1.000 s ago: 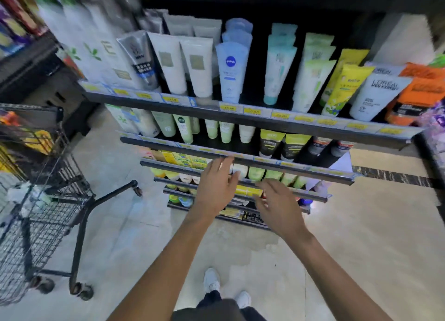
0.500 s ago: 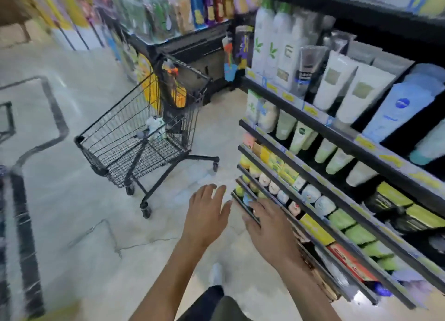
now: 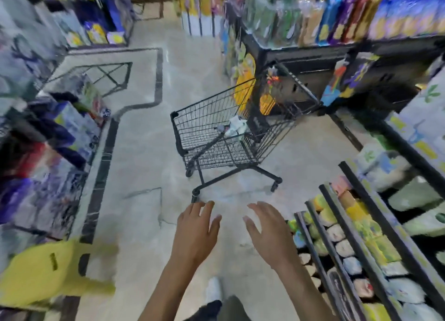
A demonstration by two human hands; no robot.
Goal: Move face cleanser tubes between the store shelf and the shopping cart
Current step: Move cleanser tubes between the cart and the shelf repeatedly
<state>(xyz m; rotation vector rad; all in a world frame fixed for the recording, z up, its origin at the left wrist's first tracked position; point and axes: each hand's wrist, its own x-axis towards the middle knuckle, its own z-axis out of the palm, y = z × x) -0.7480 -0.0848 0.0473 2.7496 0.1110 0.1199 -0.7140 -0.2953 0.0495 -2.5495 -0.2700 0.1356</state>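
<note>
A black wire shopping cart (image 3: 192, 128) stands in the aisle straight ahead, with a few pale tubes (image 3: 234, 127) lying in its basket. The store shelf (image 3: 361, 224) with rows of tubes and jars runs along the right edge, blurred. My left hand (image 3: 195, 231) and my right hand (image 3: 267, 234) hover side by side above the floor, short of the cart, fingers spread and holding nothing. The right hand is just left of the lowest shelf rails.
Stacked packaged goods (image 3: 48, 152) line the left side of the aisle. A yellow object (image 3: 48, 272) sits low at the left. Another shelf unit (image 3: 313, 44) stands behind the cart. Pale tiled floor (image 3: 144, 164) lies between me and the cart.
My view has swung left from the shelf to the cart, which now sits centred ahead. Both hands have left the shelf rails and stayed empty, fingers spread.
</note>
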